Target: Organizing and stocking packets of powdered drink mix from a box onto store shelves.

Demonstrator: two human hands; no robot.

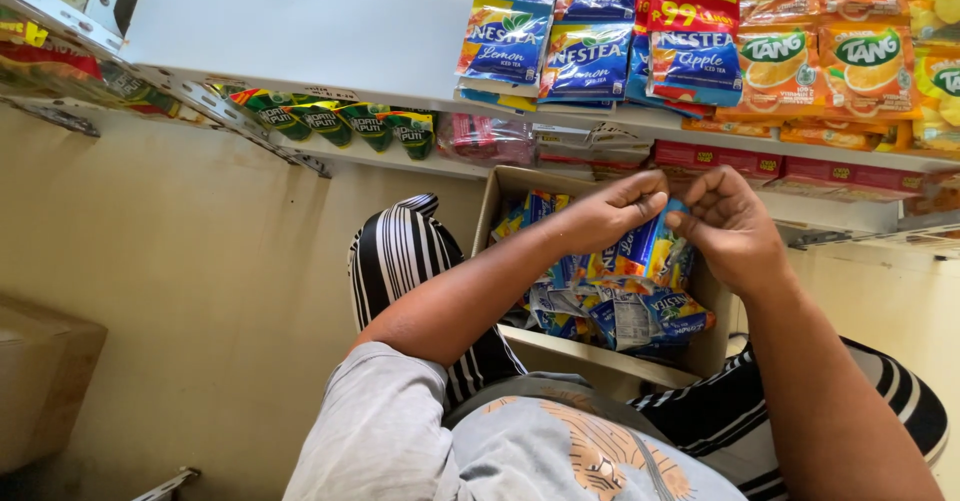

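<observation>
At the far left, part of a plain brown cardboard box (40, 381) stands on the pale beige floor (220, 291). Above it a white metal shelf (300, 31) runs across the view, with a row of green and yellow foil pouches (330, 121) hanging below its front edge. Further along the shelf lie blue drink-mix sachets (560, 51) laid in overlapping rows.

The person sits with knees in black-and-white striped trousers (400, 251) on either side of an open brown cardboard carton (500, 196), which rests on the floor against the shelf unit. The carton is full of small blue and yellow foil sachets (620, 311), heaped loosely.

The left hand (610, 211) is above the carton, and its grip is narrow: thumb and fingers pinch the top of a small bunch of blue and yellow sachets (650, 246) that stands upright just over the heap. The right hand (735, 226) meets it from the other side, fingers curled close, its grip also narrow and pinching the same bunch at its upper edge. The two hands nearly touch at the fingertips.

Right of the hands, the shelf carries orange drink-mix sachets (830, 61) in rows, and below them a line of flat red packets (780, 166) sits along a lower shelf edge.
</observation>
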